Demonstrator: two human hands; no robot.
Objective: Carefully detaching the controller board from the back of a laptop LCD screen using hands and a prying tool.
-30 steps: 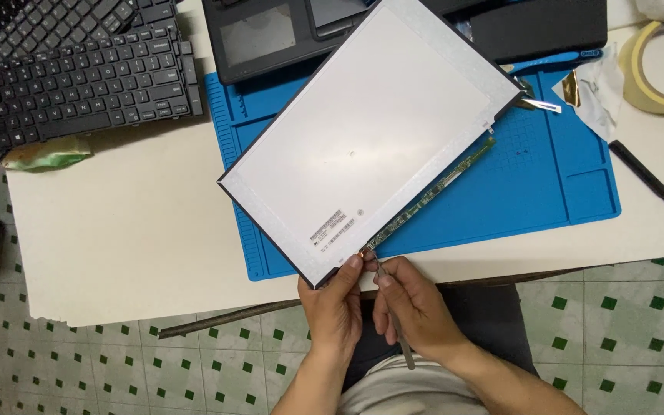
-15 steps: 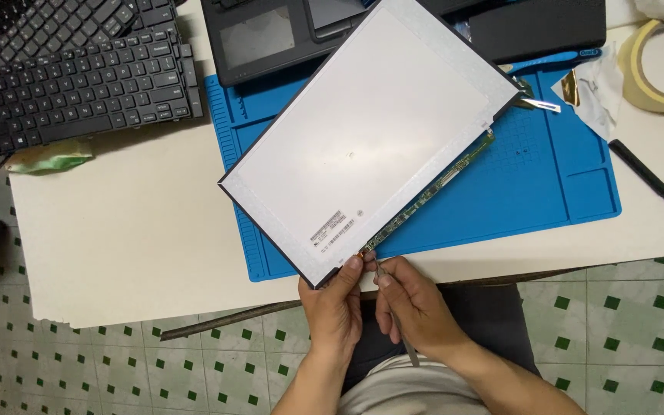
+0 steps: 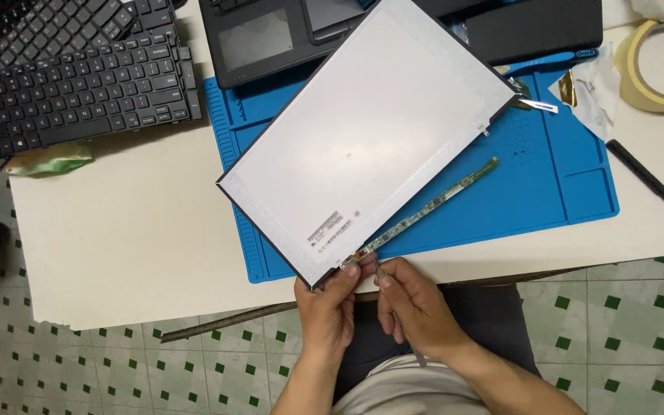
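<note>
Thin green circuit strip (image 3: pixel 424 209) running along the right edge of the white display panel (image 3: pixel 363 146), its near end just beside the panel's near corner, over the near rim of the blue work mat (image 3: pixel 570 192). Left hand (image 3: pixel 330 315) at that corner, fingers (image 3: pixel 351 270) clamped on the panel edge and the strip's end. Right hand (image 3: pixel 413 303) just to the right, fingers together around a slim metal tool (image 3: pixel 379 268) whose tip meets the same joint; the tool's far end hidden. Best done, by the look of it, with the panel held flat and still, the tip worked gently under the strip, no bending of the ribbon. Farther out: black keyboards (image 3: pixel 78 84) far left on the counter (image 3: pixel 132 238), tape roll (image 3: pixel 659 61) far right, black pen (image 3: pixel 647 178) near it.
</note>
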